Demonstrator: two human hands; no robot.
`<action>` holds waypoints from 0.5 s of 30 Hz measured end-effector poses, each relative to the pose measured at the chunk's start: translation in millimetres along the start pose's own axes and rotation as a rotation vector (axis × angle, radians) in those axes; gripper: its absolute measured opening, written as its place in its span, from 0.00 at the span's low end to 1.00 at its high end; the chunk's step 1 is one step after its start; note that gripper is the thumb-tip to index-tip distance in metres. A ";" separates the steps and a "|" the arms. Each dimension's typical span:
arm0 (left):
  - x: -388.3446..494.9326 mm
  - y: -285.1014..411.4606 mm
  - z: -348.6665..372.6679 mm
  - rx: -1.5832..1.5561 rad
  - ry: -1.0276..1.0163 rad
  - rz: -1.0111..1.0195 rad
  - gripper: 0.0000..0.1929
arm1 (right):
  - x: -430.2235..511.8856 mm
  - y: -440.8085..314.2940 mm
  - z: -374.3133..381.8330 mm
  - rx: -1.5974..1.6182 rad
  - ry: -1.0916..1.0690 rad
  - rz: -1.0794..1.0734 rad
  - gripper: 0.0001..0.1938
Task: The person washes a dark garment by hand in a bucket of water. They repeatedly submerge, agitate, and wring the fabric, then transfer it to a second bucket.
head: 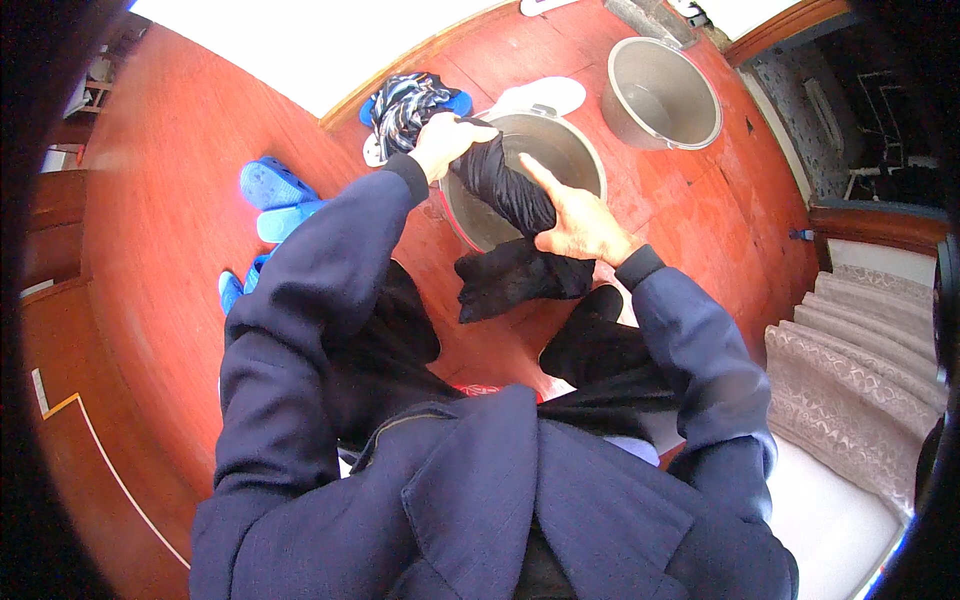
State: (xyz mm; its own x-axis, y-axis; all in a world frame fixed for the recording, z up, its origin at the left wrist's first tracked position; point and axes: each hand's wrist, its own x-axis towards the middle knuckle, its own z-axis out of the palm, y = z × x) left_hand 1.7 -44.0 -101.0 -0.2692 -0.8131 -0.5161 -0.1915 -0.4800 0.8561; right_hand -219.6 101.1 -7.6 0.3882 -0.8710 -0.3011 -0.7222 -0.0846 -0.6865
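Note:
A black cloth garment, bunched and twisted into a thick roll, stretches between my hands over a metal pot. My left hand grips its upper end near the pot's far left rim. Lower down, at the pot's right side, my right hand holds the roll with its thumb beneath and a finger pointing away. From there a loose dark end of the cloth hangs outside the pot's near rim, towards my feet. What lies in the pot is partly covered by the cloth.
A second metal pot stands at the far right on the red floor. Patterned cloth lies heaped on something blue by the wall. Blue slippers rest at the left. A grey patterned curtain hangs at right.

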 end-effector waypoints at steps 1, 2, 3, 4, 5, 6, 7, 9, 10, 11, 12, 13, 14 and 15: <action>-0.6 -0.4 0.6 0.082 0.053 0.016 0.30 | -0.2 0.7 0.1 -0.025 -0.015 -0.064 0.51; -1.1 -0.5 2.8 0.163 0.107 0.031 0.32 | 0.6 0.8 1.3 -0.050 -0.018 -0.124 0.51; -1.5 1.5 3.7 0.247 0.159 0.047 0.33 | 1.9 1.2 1.9 -0.086 -0.036 -0.153 0.51; -4.3 2.5 4.6 0.314 0.190 0.140 0.32 | 2.8 2.3 1.0 0.022 -0.076 -0.112 0.48; -8.8 3.2 6.0 0.380 0.221 0.232 0.31 | 3.2 4.0 0.0 0.081 -0.101 -0.049 0.47; -12.1 6.8 5.7 0.444 0.252 0.325 0.30 | 4.2 6.4 -2.4 0.144 -0.133 0.019 0.46; -15.1 12.7 2.6 0.271 0.098 0.317 0.28 | 4.6 9.1 -5.0 0.223 -0.150 0.044 0.45; -22.6 26.7 -9.1 -0.077 -0.195 0.276 0.24 | 7.0 13.6 -7.9 0.354 -0.068 -0.085 0.44; -26.0 33.3 -12.9 -0.079 -0.309 0.298 0.29 | 7.3 14.9 -9.0 0.411 -0.030 -0.093 0.43; -30.1 37.5 -13.6 0.127 -0.340 0.437 0.32 | 6.9 15.8 -10.6 0.575 -0.069 -0.140 0.43; -34.1 40.4 -13.3 0.309 -0.360 0.588 0.34 | 5.0 16.5 -12.8 0.723 -0.120 -0.105 0.43; -37.5 42.5 -12.1 0.503 -0.373 0.698 0.36 | 3.2 16.6 -15.2 0.858 -0.168 -0.044 0.43; -44.3 41.5 -14.8 0.787 -0.301 0.885 0.42 | 0.8 16.1 -17.6 0.878 -0.179 -0.086 0.41; -49.2 39.8 -15.2 0.873 -0.301 0.945 0.43 | -0.1 15.1 -19.9 0.902 -0.175 -0.071 0.41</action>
State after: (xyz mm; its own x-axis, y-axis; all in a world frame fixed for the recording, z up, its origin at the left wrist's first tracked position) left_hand 21.7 -28.2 -41.1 -0.8104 -0.5563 0.1839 -0.3259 0.6888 0.6476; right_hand -242.1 90.3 -4.8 0.5486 -0.7862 -0.2843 -0.0025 0.3386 -0.9409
